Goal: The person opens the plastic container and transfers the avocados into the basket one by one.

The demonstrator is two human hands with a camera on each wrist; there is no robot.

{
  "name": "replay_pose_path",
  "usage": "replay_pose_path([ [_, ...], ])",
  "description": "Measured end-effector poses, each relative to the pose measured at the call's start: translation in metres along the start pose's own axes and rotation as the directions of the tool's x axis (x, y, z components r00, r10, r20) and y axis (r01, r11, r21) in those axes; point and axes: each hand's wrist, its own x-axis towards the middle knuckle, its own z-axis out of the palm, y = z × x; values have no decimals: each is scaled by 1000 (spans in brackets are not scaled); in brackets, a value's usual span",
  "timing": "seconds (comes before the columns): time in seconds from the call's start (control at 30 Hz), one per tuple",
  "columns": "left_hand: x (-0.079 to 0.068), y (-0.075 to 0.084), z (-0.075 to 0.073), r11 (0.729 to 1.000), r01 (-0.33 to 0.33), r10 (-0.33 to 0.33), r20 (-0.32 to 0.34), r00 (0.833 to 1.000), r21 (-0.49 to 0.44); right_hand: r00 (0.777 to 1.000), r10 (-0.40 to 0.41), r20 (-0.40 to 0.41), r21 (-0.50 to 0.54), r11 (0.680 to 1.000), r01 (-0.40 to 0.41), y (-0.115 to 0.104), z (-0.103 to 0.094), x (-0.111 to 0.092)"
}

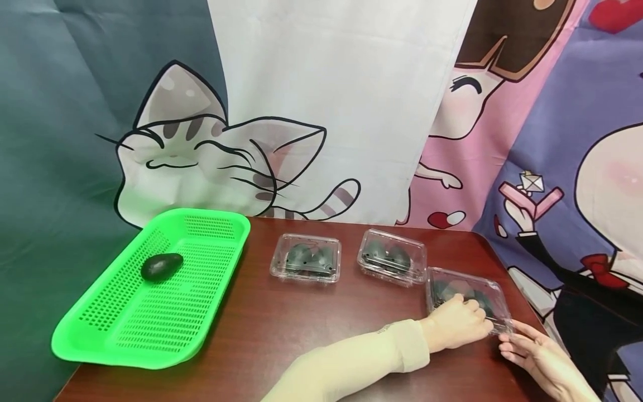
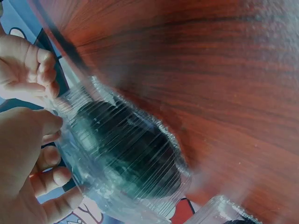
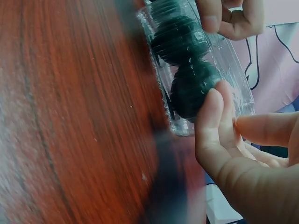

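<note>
At the table's right edge, a clear plastic clamshell box (image 1: 494, 293) with dark avocados (image 2: 128, 144) inside sits between both hands. My left hand (image 1: 457, 322) lies over its front side, fingers curled at the lid's edge. Thumb and fingers of my right hand (image 1: 537, 354) pinch the box's front right corner. The right wrist view shows two dark round avocados (image 3: 194, 88) through the ribbed plastic, right beside the fingertips. The left forearm and hand cover part of the box's front in the head view.
Two more clamshell boxes, one in the middle (image 1: 306, 258) and one further right (image 1: 393, 257), stand along the back of the brown table (image 1: 281, 324). At the left is a bright green basket (image 1: 145, 357) with one dark avocado (image 1: 162, 267) in it. A printed cloth (image 1: 341, 84) hangs behind.
</note>
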Motion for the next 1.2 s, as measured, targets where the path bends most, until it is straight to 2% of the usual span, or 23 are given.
replay_pose_path([
  [0.13, 3, 4, 0, 1000, 10, -10, 0, 1000, 9, 1000, -11, 7, 29, 1000, 11, 1, 2, -2],
  [0.23, 4, 6, 0, 1000, 17, -17, 24, 1000, 11, 999, -35, -11, 43, 998, 35, 4, 5, 0],
  [0.37, 5, 7, 0, 1000, 18, -18, 37, 999, 16, 996, -76, -43, 115, 990, 81, 12, 11, 1],
  [0.57, 7, 10, 2, 997, 30, -29, -17, 999, 65, 998, -22, -63, 241, 970, 36, 20, 23, 2],
  [0.63, 7, 11, 1, 997, 32, -30, -27, 999, 69, 994, -19, -108, 221, 974, 42, 21, 25, 3],
  [0.8, 8, 13, 0, 996, 38, -34, -56, 998, 78, 976, -85, -201, 91, 990, 105, 21, 25, 2],
  [1.0, 9, 14, -2, 996, 40, -37, -40, 999, 75, 982, -115, -148, 116, 984, 133, 21, 24, 4],
  [1.2, 10, 16, -1, 994, 71, -65, -71, 995, 80, 981, -133, -143, 154, 976, 154, 22, 26, 5],
])
